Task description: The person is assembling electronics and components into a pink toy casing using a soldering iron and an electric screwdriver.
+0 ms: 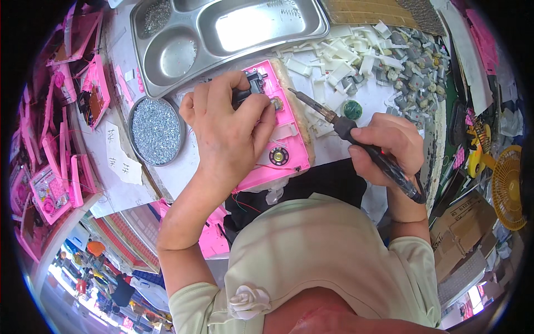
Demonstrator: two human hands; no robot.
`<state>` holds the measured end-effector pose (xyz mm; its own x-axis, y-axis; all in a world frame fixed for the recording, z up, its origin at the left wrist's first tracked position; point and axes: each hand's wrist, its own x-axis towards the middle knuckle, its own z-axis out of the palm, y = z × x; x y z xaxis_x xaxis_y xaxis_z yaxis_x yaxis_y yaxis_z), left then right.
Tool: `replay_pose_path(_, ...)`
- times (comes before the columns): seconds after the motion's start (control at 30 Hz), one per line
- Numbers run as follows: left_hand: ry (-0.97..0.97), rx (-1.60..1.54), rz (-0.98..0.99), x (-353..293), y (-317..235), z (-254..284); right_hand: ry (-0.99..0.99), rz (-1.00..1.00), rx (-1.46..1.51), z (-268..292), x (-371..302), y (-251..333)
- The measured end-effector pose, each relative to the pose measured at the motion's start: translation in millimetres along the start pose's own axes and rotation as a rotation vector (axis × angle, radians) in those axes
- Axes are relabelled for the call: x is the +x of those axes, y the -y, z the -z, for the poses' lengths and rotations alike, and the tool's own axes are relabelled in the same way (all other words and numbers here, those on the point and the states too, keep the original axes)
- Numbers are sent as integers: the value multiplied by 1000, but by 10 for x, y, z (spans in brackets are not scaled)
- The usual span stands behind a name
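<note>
Left edge: pink plastic housings (pixel 50 186) were stacked in a leaning pile, some showing wires.
Room, lower left: people and coloured goods stood in the background, too small to make out.
Table: white (pixel 114 201), with a torn paper slip (pixel 123 161) lying flat on it.
Round dish: a metal dish (pixel 130 133) brimmed with small silvery pieces (pixel 157 131).
Steel tray: a compartmented tray (pixel 192 50) held fine grey bits in its upper-left hollow, a few more in the round one and some small coils in the large one.
Left hand: the left hand (pixel 222 117) was partly closed, fingers bent over a dark part (pixel 256 82); whether it gripped or only pressed could not be told.
Open pink case: the case (pixel 297 139) lay on a pale pad (pixel 306 119) under that hand, a round speaker (pixel 278 156) near its lower end.
Small tub: a round green tub (pixel 352 109), contents unclear, stood beside loose white parts (pixel 345 53).
Right hand: the right hand (pixel 395 142) was closed round a soldering iron (pixel 387 167), tip apart from the case.
Heap: grey parts (pixel 414 72) covered the table's far right.
Right edge: a cardboard box (pixel 464 228) sat near a yellow fan (pixel 507 186).
</note>
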<state>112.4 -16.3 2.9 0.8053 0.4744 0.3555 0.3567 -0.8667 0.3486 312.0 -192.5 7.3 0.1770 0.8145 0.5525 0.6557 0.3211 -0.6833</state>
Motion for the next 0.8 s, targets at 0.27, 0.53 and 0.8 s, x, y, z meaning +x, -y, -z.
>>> replay_pose_path(0.27,-4,-54,-36,-36,58,50,7,-24,-13,15,-6,22)
replay_pose_path(0.53,251,-73,428,-445,330,564,-5,-7,7,20,44,-29)
replay_pose_path(0.8,7,-86,139,-407,351,586,-37,-77,26,-94,145,84)
